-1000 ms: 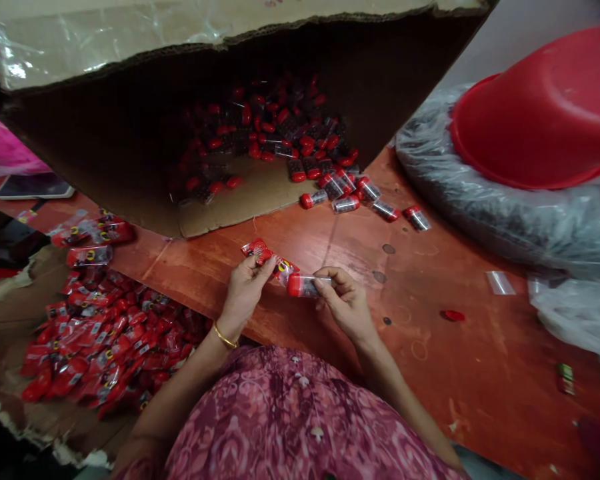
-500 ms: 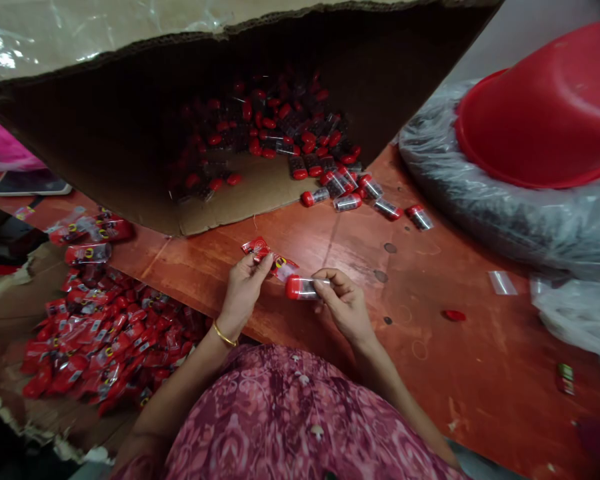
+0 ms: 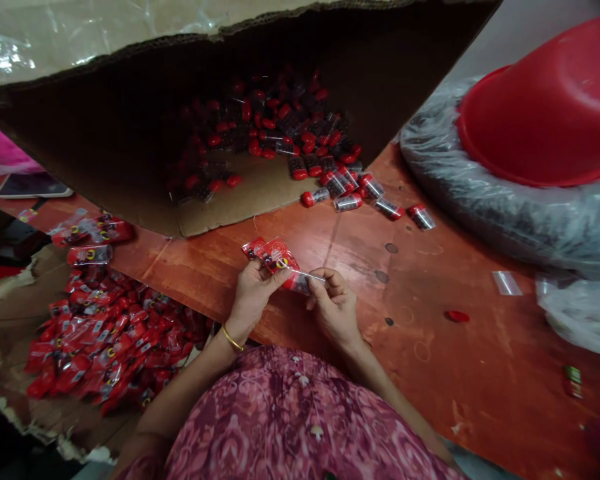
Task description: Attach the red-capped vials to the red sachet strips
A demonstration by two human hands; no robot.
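Observation:
Over the table's near edge, my left hand [image 3: 254,293] pinches a red printed plastic wrapper [image 3: 277,251] between thumb and fingers. My right hand [image 3: 334,305] grips the clear end of a small red-capped bottle [image 3: 297,284]. The bottle lies sideways just under the wrapper's edge, its red cap toward my left thumb. Whether the cap is inside the wrapper or only beneath it, I cannot tell. More red-capped clear bottles [image 3: 347,202] with dark contents spill from the cardboard box [image 3: 265,190] beyond my hands.
On the left, a torn carton [image 3: 10,303] holds a heap of red wrapped packs [image 3: 105,340]. A red tub [image 3: 545,113] rests on a plastic-wrapped bundle [image 3: 480,213] at right. A loose red cap [image 3: 457,316] and a clear film piece [image 3: 507,283] lie on the table [image 3: 430,387].
The bottle and wrapper have come together, with the bottle's cap now under the wrapper's edge. My left hand has shifted slightly right and the wrapper has spread wider.

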